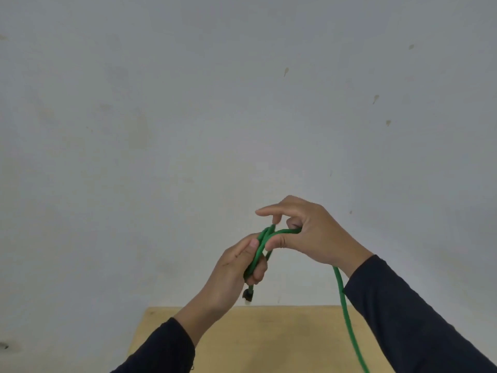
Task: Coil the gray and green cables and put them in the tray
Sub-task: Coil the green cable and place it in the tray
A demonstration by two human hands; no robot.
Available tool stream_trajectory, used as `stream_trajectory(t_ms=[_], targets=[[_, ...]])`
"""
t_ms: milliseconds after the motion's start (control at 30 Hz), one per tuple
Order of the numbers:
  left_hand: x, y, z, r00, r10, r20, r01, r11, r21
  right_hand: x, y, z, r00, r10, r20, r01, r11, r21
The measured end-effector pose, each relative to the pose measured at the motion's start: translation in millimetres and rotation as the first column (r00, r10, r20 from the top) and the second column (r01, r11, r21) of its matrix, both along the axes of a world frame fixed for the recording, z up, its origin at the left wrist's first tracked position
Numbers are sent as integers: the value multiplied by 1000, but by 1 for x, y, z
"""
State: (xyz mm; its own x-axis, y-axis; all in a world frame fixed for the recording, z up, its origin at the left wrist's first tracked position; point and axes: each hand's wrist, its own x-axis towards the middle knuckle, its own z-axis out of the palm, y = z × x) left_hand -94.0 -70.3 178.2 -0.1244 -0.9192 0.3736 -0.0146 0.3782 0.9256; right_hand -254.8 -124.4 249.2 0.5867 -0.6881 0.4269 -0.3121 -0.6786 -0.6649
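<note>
The green cable [344, 305] is held up in front of the wall by both hands. My left hand [234, 273] is closed around a small bundle of its loops, and a dark plug end hangs just below the fist. My right hand [304, 232] pinches the cable right beside the loops, with the forefinger stretched out above them. From the right hand the loose length drops down and off the bottom edge. Neither the gray cable nor the tray is in view.
A light wooden table [269, 343] shows at the bottom, under the hands. A pale, stained wall [188, 117] fills the rest of the view. Dark sleeves cover both forearms.
</note>
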Motion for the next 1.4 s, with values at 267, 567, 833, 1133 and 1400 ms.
stream_trajectory(t_ms=[267, 567, 833, 1133, 1400], targets=[[13, 0, 16, 970, -127, -210, 143, 988, 64, -1, 2, -14, 991, 47, 129, -65, 989, 133], [-1, 6, 26, 889, -30, -458, 108, 984, 145, 13, -1, -22, 954, 22, 300, -84, 977, 195], [5, -1, 50, 717, -13, -697, 6, 1000, -13, 43, 14, -83, 973, -229, 3, 216, 925, 314], [24, -5, 14, 921, 351, 169, -297, 913, -279, 48, 55, -56, 935, -112, -336, 13, 959, -284], [15, 18, 19, 978, 95, 186, -73, 990, -119, 17, 33, -23, 998, -58, 6, 58, 971, -234]])
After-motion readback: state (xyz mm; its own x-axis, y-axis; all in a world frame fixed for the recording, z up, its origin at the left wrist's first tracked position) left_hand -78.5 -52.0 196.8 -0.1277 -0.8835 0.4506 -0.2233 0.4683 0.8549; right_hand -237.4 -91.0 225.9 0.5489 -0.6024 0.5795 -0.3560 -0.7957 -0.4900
